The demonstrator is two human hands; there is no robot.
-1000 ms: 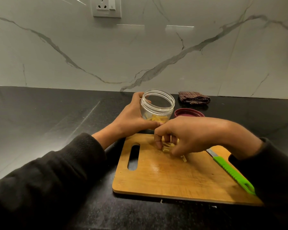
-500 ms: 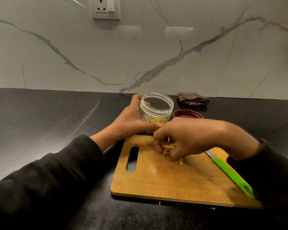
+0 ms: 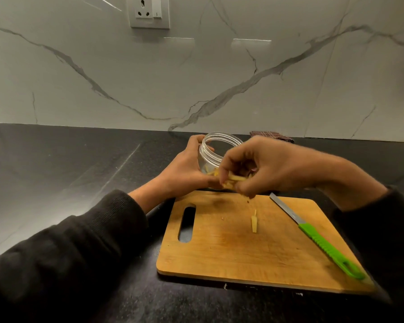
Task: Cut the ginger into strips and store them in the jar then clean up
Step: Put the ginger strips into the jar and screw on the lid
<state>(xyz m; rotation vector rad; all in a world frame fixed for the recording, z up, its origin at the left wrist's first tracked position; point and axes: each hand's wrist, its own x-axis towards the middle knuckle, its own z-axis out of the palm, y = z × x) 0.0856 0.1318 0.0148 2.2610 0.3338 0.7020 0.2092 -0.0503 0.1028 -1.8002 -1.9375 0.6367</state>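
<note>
Black counter (image 3: 56, 173), marble backsplash (image 3: 149, 78)

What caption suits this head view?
Right hand lifts ginger strips toward jar held by left hand.

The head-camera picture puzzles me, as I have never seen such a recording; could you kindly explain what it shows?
There is no machine here: a person wears a camera on the head, looking forward and down at their own two hands. The left hand holds a clear jar on a black counter. The right hand pinches a bunch of ginger strips beside the jar. On the wooden cutting board lie one leftover ginger piece and a green-handled knife. A folded cloth lies by the wall.
</note>
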